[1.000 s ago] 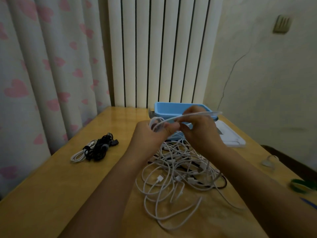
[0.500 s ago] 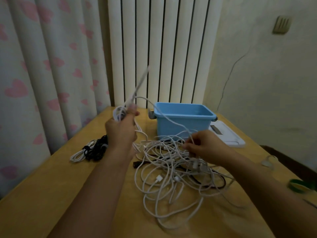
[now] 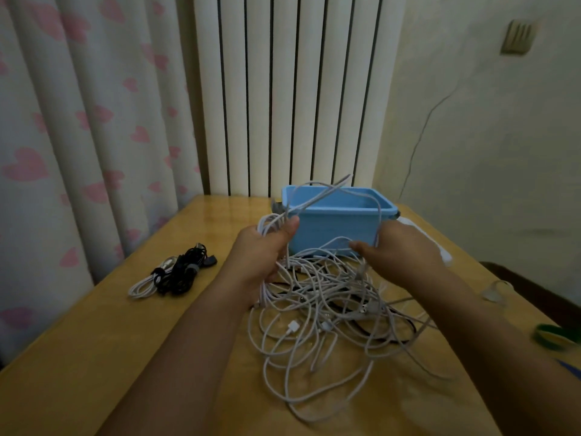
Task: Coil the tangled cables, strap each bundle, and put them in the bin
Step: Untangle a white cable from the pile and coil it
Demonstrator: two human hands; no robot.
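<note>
The tangled white cables [image 3: 330, 313] are heaped mid-table [image 3: 94, 341], right in front of the blue bin [image 3: 333, 228]. Left hand [image 3: 261, 253] has its fingers curled round a few coiled loops; right hand [image 3: 399, 250] pinches one strand. Two strapped bundles [image 3: 173, 273] lie off to the left.

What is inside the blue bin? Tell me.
The blue bin shows only bare inner walls; a white cable loops above its rim. Its floor is hidden by the front wall.
</note>
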